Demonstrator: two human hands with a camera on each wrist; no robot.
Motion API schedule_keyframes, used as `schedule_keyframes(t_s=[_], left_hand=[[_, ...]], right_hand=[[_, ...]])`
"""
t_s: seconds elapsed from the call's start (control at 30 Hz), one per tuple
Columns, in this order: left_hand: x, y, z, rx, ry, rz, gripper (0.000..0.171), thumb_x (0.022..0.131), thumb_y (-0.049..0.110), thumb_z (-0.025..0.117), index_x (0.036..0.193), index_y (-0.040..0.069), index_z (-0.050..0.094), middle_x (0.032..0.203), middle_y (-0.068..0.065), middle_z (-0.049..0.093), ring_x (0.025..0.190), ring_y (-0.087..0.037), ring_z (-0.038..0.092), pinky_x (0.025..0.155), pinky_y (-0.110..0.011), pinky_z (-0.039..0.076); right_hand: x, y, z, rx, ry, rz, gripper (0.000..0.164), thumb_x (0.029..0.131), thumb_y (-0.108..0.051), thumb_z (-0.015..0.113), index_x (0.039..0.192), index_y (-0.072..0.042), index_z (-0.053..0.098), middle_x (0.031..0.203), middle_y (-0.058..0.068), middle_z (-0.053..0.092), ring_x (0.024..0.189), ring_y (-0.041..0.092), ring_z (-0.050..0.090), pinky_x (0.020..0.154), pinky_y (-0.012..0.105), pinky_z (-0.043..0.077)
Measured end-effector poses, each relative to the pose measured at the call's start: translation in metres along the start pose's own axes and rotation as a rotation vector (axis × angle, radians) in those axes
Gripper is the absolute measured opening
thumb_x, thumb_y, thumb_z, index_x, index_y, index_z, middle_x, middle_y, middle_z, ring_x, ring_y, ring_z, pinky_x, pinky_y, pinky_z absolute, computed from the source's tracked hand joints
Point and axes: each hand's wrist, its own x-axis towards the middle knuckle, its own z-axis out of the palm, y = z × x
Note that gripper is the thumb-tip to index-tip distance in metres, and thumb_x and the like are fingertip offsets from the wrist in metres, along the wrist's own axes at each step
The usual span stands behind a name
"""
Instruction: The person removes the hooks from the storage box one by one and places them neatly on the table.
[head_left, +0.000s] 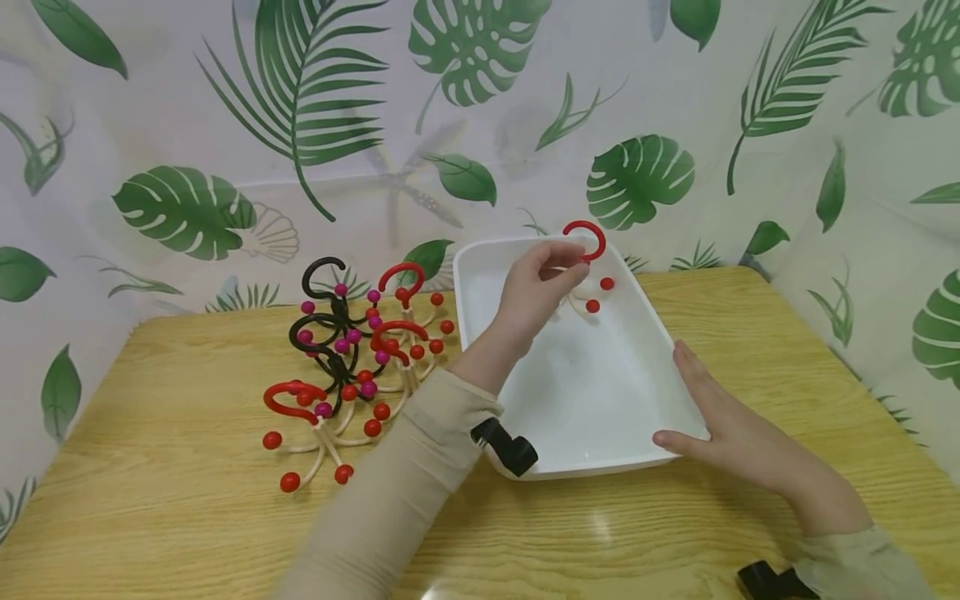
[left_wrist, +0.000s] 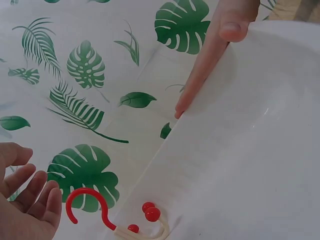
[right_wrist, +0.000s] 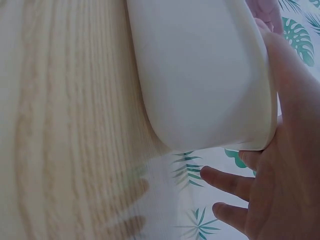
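In the white tray [head_left: 585, 408] stands a claw-like piece with a red hook [head_left: 599, 242] and cream curved arms tipped with red balls. My left hand [head_left: 525, 292] is beside the hook, over the far part of the tray. The left wrist view shows a small gap between its loosely bent fingers and the red hook [left_wrist: 85, 191]. At the tray's near right corner, my right hand [head_left: 731, 429] rests with straight fingers along the right side and the thumb on the near rim. Some of its fingers spread past the tray wall [right_wrist: 210, 75] in the right wrist view.
Left of the tray, several similar pieces stand crowded together on the wooden table [head_left: 165, 433]. Some have a red hook [head_left: 292, 398] and cream arms; others have a black hook [head_left: 306, 275], black arms and pink balls. A leaf-patterned backdrop [head_left: 525, 150] rises behind the table.
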Motion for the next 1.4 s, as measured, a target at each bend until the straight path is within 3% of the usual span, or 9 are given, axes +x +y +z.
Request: schedule_keyframes(t_s=[0.23,0.5,0.6,0.73,0.83,1.07,1.2,1.4], left_hand=[[0.012,-0.006,0.015,0.014,0.065,-0.021,0.024,0.09,0.016,0.068,0.114,0.014,0.064,0.105,0.005,0.061,0.094,-0.011,0.056,0.077,-0.021,0.052],[0.031,-0.005,0.032,0.014,0.029,-0.044,0.026,0.091,0.017,0.066,0.116,0.013,0.063,0.103,0.006,0.06,0.093,-0.009,0.057,0.075,-0.02,0.051],[0.036,-0.011,0.033,0.016,0.044,-0.064,0.026,0.091,0.016,0.066,0.117,0.014,0.063,0.106,0.005,0.06,0.093,-0.01,0.056,0.075,-0.021,0.051],[0.043,-0.023,0.034,0.029,0.055,-0.073,0.031,0.09,0.016,0.067,0.121,0.013,0.06,0.114,0.001,0.059,0.098,-0.01,0.053,0.078,-0.021,0.051],[0.049,-0.033,0.036,0.087,0.036,-0.048,0.037,0.09,0.016,0.068,0.126,0.012,0.057,0.119,0.0,0.058,0.103,-0.011,0.052,0.082,-0.02,0.049],[0.057,-0.045,0.035,0.246,0.003,0.044,0.046,0.089,0.015,0.069,0.133,0.012,0.053,0.127,0.001,0.053,0.117,-0.019,0.048,0.093,-0.022,0.044],[0.058,-0.045,0.034,0.267,-0.029,0.043,0.049,0.089,0.017,0.068,0.135,0.015,0.051,0.133,0.004,0.05,0.122,-0.017,0.045,0.095,-0.026,0.045],[0.058,-0.046,0.033,0.296,-0.112,0.041,0.05,0.09,0.016,0.067,0.137,0.019,0.05,0.139,0.007,0.044,0.126,-0.012,0.04,0.099,-0.029,0.042]], right_hand=[[-0.002,-0.001,0.0,0.011,-0.005,-0.001,0.105,0.088,-0.042,0.067,0.151,-0.023,-0.016,0.158,0.004,-0.012,0.143,0.037,0.002,0.105,0.066,0.018],[-0.001,0.002,0.003,0.031,0.002,-0.011,0.104,0.088,-0.043,0.067,0.15,-0.026,-0.015,0.158,0.0,-0.013,0.144,0.031,-0.001,0.11,0.058,0.014],[0.0,0.002,0.005,0.018,0.009,-0.013,0.104,0.088,-0.043,0.067,0.151,-0.024,-0.014,0.158,0.0,-0.011,0.144,0.03,0.001,0.113,0.049,0.013],[-0.001,0.001,0.004,0.007,0.01,-0.009,0.103,0.088,-0.044,0.066,0.152,-0.021,-0.013,0.159,0.002,-0.01,0.144,0.031,0.002,0.112,0.051,0.015],[-0.002,0.002,0.002,0.002,0.009,-0.005,0.104,0.088,-0.043,0.066,0.151,-0.022,-0.014,0.159,0.002,-0.011,0.144,0.032,0.002,0.109,0.06,0.017],[0.001,0.002,0.001,0.006,0.011,-0.014,0.104,0.089,-0.041,0.067,0.151,-0.022,-0.014,0.158,0.001,-0.011,0.144,0.031,0.001,0.11,0.058,0.015],[0.001,0.0,0.0,0.02,0.003,-0.015,0.103,0.089,-0.041,0.066,0.151,-0.021,-0.013,0.158,0.002,-0.011,0.144,0.032,0.0,0.112,0.052,0.012],[-0.002,0.0,0.0,0.044,-0.002,-0.021,0.103,0.089,-0.037,0.067,0.151,-0.022,-0.015,0.158,0.006,-0.013,0.143,0.036,-0.001,0.109,0.061,0.013]])
